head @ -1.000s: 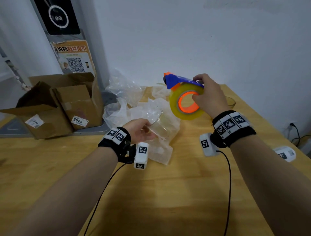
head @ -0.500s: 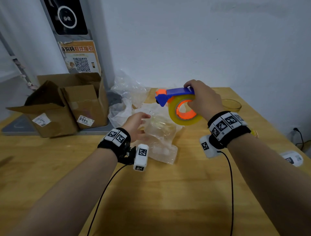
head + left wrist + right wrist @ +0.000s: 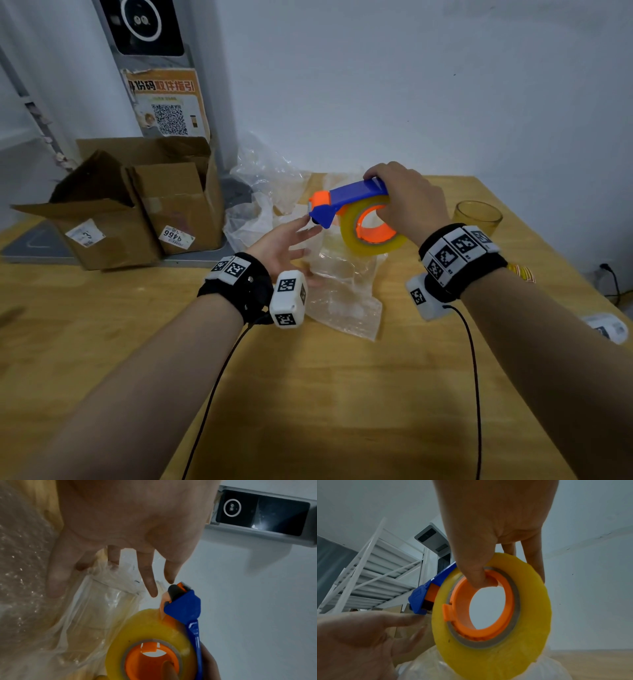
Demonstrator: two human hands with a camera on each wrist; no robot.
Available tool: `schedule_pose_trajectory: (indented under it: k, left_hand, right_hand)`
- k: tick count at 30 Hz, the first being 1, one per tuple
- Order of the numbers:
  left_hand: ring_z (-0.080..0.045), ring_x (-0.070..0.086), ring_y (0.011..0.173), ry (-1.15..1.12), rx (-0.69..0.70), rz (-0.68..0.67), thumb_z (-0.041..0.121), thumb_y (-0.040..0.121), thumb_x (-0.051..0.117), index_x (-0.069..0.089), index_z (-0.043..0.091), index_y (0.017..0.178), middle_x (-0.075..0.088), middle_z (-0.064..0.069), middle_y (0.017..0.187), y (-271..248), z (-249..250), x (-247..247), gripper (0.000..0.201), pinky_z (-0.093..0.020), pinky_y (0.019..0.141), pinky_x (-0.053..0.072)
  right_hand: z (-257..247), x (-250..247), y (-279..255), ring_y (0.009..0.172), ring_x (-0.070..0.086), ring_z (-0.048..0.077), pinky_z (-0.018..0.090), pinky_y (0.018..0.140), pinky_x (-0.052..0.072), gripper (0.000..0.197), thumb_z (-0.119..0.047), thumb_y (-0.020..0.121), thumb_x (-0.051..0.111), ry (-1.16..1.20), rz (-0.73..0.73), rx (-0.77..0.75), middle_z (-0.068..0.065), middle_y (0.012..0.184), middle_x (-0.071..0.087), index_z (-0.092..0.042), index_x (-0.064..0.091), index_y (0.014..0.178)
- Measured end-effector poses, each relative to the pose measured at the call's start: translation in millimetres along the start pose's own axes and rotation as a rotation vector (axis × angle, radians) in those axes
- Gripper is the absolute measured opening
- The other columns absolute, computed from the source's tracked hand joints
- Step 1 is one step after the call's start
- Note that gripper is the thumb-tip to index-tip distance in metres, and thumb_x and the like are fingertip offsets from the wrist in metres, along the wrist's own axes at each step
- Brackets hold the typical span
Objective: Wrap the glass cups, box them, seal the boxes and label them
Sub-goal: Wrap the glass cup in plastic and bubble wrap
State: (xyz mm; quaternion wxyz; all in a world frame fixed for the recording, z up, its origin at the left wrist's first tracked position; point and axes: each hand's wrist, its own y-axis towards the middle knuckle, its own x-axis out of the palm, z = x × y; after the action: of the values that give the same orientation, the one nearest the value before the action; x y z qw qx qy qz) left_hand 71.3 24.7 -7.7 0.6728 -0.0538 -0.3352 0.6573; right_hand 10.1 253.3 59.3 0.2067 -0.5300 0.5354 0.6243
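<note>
glass cups: two seen. one clear cup lies on its side inside bubble wrap mid tabletop, just below the tape roll; one bare amber cup stands upright far right, well apart from the wrap
stage: wrapping, judged early; first cup bundled but wrap looks loose, no tape on it that I can see
right hand: holds tape dispenser above the wrapped cup; thumb hooked in the orange core, fingers over the far side of the roll
left hand: fingers spread and fairly straight, holding nothing; tips just at the dispenser's cutter end, likely going for the tape end; heel of hand near the wrap
tape end: too small to tell if a free tab is lifted
done: one cup in wrap
left: tape this wrap, wrap the amber cup, box, seal, label, all judged undone
boxes: two cardboard boxes far left at the tabletop edge, flaps open; both carry old stickers; inside hidden
count tape: one yellow roll on one blue and orange dispenser
count wrap: one sheet round the cup, plus a loose heap of clear plastic behind it; sheets in the heap cannot be counted
label: one white label thing at right edge, blurred
risk: bare amber cup sits near the right forearm, judged easy to knock
</note>
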Motion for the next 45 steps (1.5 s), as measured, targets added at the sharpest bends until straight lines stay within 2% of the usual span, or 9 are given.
schedule_pose_trajectory:
  k: [9,14,18,21,23,27,34,39,45]
  left_hand:
    - [-0.045,0.066,0.104,-0.054,0.023,0.099,0.027,0.097,0.069,0.065,0.017,0.113,0.054,-0.011,0.135,1.0,-2.2,4.2,0.02,-0.065,0.085,0.053]
    - [-0.044,0.066,0.113,-0.05,0.022,0.087,0.025,0.098,0.068,0.063,0.015,0.112,0.057,-0.011,0.133,1.3,-3.5,4.2,0.019,-0.067,0.094,0.051]
    - [-0.044,0.065,0.112,-0.034,0.031,0.095,0.023,0.1,0.062,0.061,0.014,0.108,0.058,-0.012,0.126,-1.4,-2.7,6.8,0.012,-0.063,0.082,0.055]
    - [-0.04,0.067,0.103,0.029,0.036,0.103,0.019,0.101,0.058,0.062,0.013,0.107,0.061,-0.011,0.12,-2.1,-2.9,6.0,0.009,-0.054,0.078,0.057]
    - [-0.033,0.066,0.087,0.16,0.074,0.151,0.017,0.1,0.058,0.065,0.014,0.108,0.064,-0.008,0.114,-1.1,-1.4,3.7,0.011,-0.043,0.075,0.056]
    - [-0.028,0.065,0.08,0.313,0.094,0.215,0.016,0.1,0.058,0.068,0.013,0.109,0.068,-0.002,0.101,1.4,1.9,-2.1,0.014,-0.042,0.078,0.055]
    - [-0.036,0.057,0.128,0.476,0.129,0.233,0.022,0.09,0.072,0.07,0.019,0.107,0.068,0.0,0.114,6.5,3.2,-8.3,0.018,-0.057,0.102,0.049]
    - [-0.027,0.048,0.129,0.495,0.192,0.313,0.029,0.095,0.072,0.063,0.016,0.119,0.054,-0.001,0.136,1.6,13.2,-8.9,0.029,-0.051,0.089,0.055]
    - [-0.024,0.049,0.128,0.553,0.264,0.36,0.034,0.096,0.072,0.065,0.016,0.12,0.054,-0.002,0.141,2.0,9.7,-21.6,0.031,-0.044,0.095,0.053]
  right_hand:
    - [6.5,5.6,-6.9,0.114,0.051,0.022,0.041,0.078,0.051,0.055,-0.012,0.083,0.066,0.077,0.002,-0.019,-0.005,0.123,0.056,-0.032,0.053,0.133]
    - [15.6,19.5,-15.0,0.121,0.053,0.027,0.044,0.097,0.051,0.057,-0.009,0.081,0.07,0.392,0.066,0.093,0.001,0.127,0.06,-0.025,0.057,0.134]
    - [13.3,28.1,-17.8,0.121,0.055,0.027,0.042,0.095,0.051,0.06,-0.006,0.079,0.07,0.494,0.086,0.209,0.001,0.129,0.061,-0.025,0.057,0.135]
    - [16.2,33.4,-22.4,0.105,0.063,0.024,0.033,0.08,0.049,0.046,-0.011,0.084,0.07,0.581,0.006,0.335,0.001,0.113,0.067,-0.024,0.061,0.128]
    - [16.3,33.5,-24.6,0.096,0.064,0.023,0.03,0.075,0.047,0.045,-0.01,0.083,0.069,0.608,0.001,0.341,-0.001,0.105,0.067,-0.023,0.061,0.126]
    - [10.8,26.3,-25.9,0.092,0.066,0.021,0.033,0.077,0.053,0.054,-0.014,0.079,0.071,0.553,0.052,0.302,-0.004,0.103,0.069,-0.028,0.062,0.13]
    - [8.2,9.7,-25.8,0.091,0.063,0.025,0.043,0.078,0.057,0.055,-0.018,0.079,0.072,0.439,0.091,0.277,-0.007,0.102,0.062,-0.037,0.055,0.128]
    - [18.0,-3.2,-29.4,0.084,0.063,0.027,0.045,0.071,0.056,0.05,-0.013,0.08,0.067,0.407,0.134,0.29,-0.009,0.092,0.056,-0.038,0.05,0.12]
    - [48.9,-15.6,-40.1,0.086,0.06,0.027,0.049,0.07,0.053,0.052,-0.007,0.078,0.065,0.444,0.211,0.285,0.001,0.101,0.061,-0.034,0.05,0.12]
